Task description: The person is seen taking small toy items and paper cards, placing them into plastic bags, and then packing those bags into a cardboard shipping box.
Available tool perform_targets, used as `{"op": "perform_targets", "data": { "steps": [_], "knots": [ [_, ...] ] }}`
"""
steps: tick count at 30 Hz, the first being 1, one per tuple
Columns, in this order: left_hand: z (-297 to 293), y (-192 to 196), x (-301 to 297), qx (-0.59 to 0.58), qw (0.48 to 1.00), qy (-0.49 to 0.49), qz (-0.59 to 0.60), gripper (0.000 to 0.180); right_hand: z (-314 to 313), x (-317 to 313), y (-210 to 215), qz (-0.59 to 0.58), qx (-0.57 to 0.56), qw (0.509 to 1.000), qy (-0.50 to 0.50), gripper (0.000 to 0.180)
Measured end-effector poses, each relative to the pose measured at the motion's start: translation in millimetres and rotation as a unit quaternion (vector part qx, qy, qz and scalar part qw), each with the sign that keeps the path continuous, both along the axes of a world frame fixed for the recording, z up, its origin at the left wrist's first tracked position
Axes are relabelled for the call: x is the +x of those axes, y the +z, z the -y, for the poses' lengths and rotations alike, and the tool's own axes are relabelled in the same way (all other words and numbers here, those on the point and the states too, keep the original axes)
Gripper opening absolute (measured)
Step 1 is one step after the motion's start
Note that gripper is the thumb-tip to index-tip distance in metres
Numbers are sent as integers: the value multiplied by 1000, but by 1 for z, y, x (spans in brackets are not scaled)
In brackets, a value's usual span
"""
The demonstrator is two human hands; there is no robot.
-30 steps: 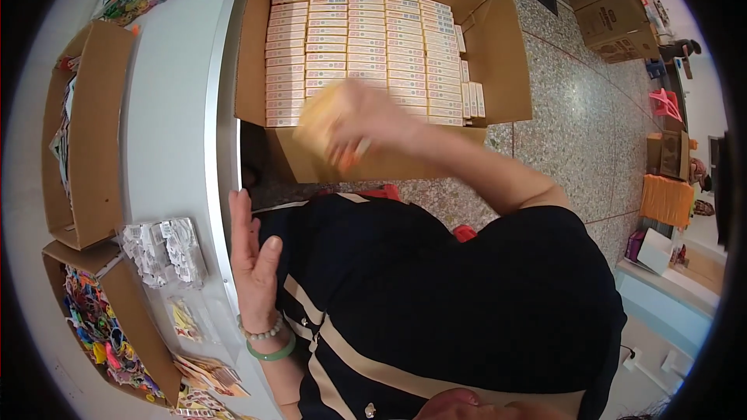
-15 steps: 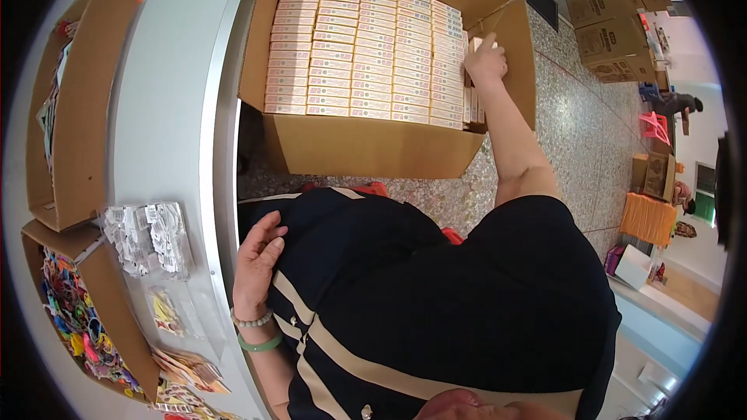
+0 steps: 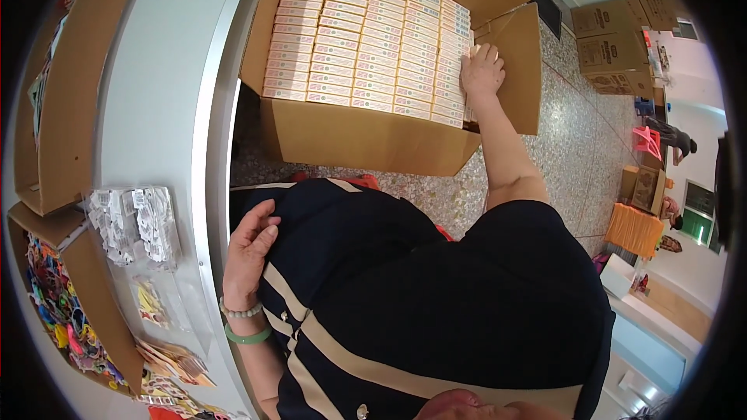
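Observation:
A large open cardboard carton (image 3: 358,134) stands in front of me, packed with stacked rows of thin white boxes (image 3: 377,43) with pink and yellow edges. My right hand (image 3: 483,74) reaches down into its right side, between the rows and the side wall. Its fingers bend over a small pale box (image 3: 474,50), which shows only in part; the hand covers the rest. Beside the counter edge, my left hand (image 3: 250,253) rests near my lap with fingers loosely curled, thumb apart and nothing held. That wrist wears a bead bracelet (image 3: 240,310) and a green bangle (image 3: 247,336).
On the left runs a white counter (image 3: 159,109). It bears a carton of papers (image 3: 66,101), a box of colourful small items (image 3: 66,311) and clear bags of labelled packets (image 3: 136,225). Stacked cartons (image 3: 615,50) stand on the speckled floor at right; a person (image 3: 671,138) is farther off.
My right hand has lowered slightly beside the rows, and less of the small box shows. The view has shifted a little; my left hand keeps its pose.

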State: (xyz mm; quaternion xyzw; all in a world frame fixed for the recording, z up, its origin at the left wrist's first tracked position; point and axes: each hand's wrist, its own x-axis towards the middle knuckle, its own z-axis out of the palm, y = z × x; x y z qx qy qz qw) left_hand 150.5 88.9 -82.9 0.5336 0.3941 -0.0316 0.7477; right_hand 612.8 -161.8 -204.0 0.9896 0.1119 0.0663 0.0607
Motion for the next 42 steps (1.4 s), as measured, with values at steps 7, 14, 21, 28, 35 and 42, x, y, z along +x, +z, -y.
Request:
{"op": "perform_targets", "data": {
  "steps": [7, 14, 21, 28, 35, 42],
  "knots": [
    [4, 3, 2, 10, 1000, 3, 3, 40, 35, 23, -54, -46, 72, 993, 79, 53],
    [6, -2, 0, 0, 1000, 9, 10, 39, 35, 4, -34, -105, 208, 972, 22, 58],
    [3, -3, 0, 30, 999, -14, 5, 39, 23, -2, -44, -100, 124, 987, 6, 57],
    [19, 26, -27, 350, 931, -81, 67, 40, -54, -52, 32, -114, 307, 922, 208, 37],
    [30, 110, -119, 406, 849, 337, -31, 29, -216, -188, 102, -169, 391, 664, 614, 23],
    [12, 51, -293, 607, 444, 426, -503, 46, -284, -349, 177, -99, 322, 438, 834, 26]
  ]
}}
